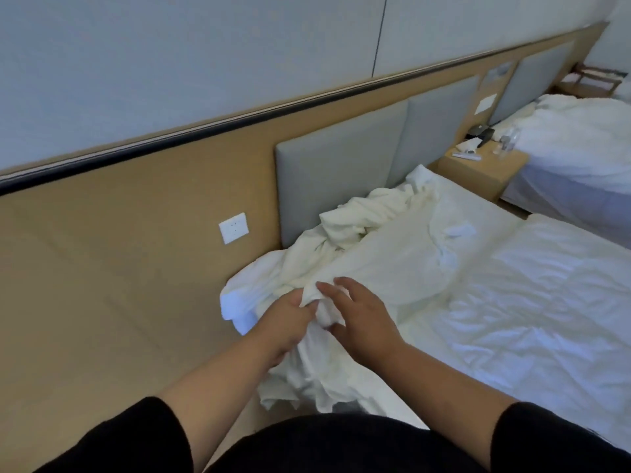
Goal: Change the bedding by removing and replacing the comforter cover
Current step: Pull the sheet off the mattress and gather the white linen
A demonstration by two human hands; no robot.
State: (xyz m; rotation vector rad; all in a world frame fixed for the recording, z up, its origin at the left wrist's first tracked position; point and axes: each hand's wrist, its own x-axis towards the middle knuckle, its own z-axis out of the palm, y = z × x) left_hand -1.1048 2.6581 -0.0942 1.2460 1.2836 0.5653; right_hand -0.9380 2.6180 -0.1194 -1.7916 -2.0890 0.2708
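White comforter cover (386,264) bunched between both hands' fingers (309,303)

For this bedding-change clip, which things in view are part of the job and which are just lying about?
Part of the job:
- bunched white comforter cover
- left hand, gripping a fold of it
- right hand, fingers spread beside that fold
- near bed

Lying about:
- nightstand with its small clutter
- plastic bottle
- second bed
- wall socket
- headboard panel
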